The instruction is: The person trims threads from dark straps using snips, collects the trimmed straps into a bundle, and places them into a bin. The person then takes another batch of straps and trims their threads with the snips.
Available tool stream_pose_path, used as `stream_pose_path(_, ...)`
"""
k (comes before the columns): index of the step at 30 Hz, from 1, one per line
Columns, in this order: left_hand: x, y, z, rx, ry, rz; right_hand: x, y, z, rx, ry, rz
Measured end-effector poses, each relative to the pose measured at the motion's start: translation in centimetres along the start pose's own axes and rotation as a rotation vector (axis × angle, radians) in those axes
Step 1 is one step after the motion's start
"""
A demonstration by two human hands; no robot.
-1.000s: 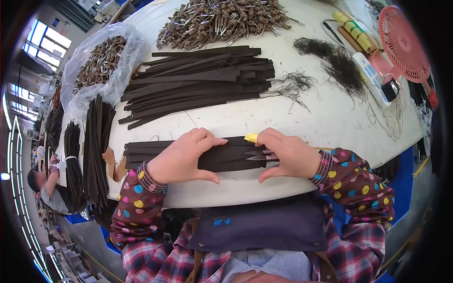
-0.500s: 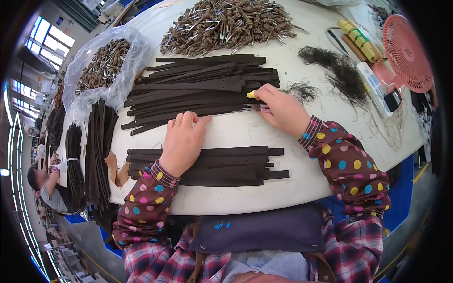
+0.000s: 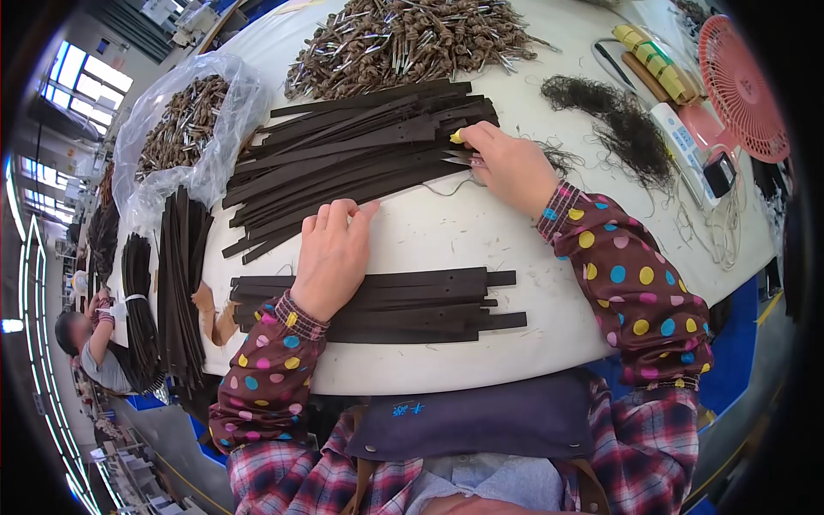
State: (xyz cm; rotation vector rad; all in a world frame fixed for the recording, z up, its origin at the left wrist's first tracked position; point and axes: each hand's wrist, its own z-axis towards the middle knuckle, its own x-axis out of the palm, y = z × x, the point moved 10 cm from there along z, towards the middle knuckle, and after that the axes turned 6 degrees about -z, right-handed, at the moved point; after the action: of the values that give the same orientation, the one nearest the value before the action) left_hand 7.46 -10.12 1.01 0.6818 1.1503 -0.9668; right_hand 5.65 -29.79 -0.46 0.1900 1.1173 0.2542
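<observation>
A wide pile of dark fabric strips (image 3: 343, 159) lies across the table at a slant. My left hand (image 3: 333, 257) is at the pile's near edge, its fingers bent and closed over the nearest strip; the fingertips are partly hidden. Near the pile's right end, my right hand (image 3: 515, 167) is closed around small thread snips (image 3: 459, 160), their blades pointing left over the strips. Something yellow covers one fingertip of that hand. A loose thread (image 3: 442, 190) curls below the blades. Close to my body lies a smaller stack of dark strips (image 3: 412, 309), partly under my left wrist.
Brown knotted cords with metal tips (image 3: 412, 43) are heaped at the back; more fill a clear plastic bag (image 3: 249, 103). Strip bundles (image 3: 183, 283) hang at the left edge. On the right are tangled dark thread (image 3: 631, 137), a power strip (image 3: 682, 150) and a pink fan (image 3: 745, 90). A person (image 3: 94, 343) sits far left.
The pile of strips has swung, its right end moving away from me. My right hand with the snips has moved slightly up and away. My left hand has barely moved.
</observation>
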Motion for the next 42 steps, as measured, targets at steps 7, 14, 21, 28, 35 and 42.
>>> stream_pose_path(7,0.4,0.0,0.0,0.029,0.032,0.031,0.3,-0.2,-0.9,0.036,0.068,0.030)
stream_pose_path(14,0.5,0.3,-0.3,0.019,0.027,0.033,-0.3,0.2,-0.6,-0.010,-0.002,-0.021)
stream_pose_path(21,0.6,0.2,0.1,0.010,0.047,0.064,-0.2,0.9,0.3,-0.042,-0.037,-0.063)
stream_pose_path(28,0.5,0.8,0.1,-0.045,0.041,0.092,0.0,0.6,0.6,-0.008,0.019,-0.025)
stream_pose_path(35,0.0,0.7,0.3,-0.007,-0.009,-0.011,-0.3,0.7,0.3,-0.024,0.137,0.123)
stream_pose_path(42,-0.3,-0.2,-0.6,-0.003,0.117,-0.455,-0.4,1.7,-0.9,-0.113,0.085,-0.002)
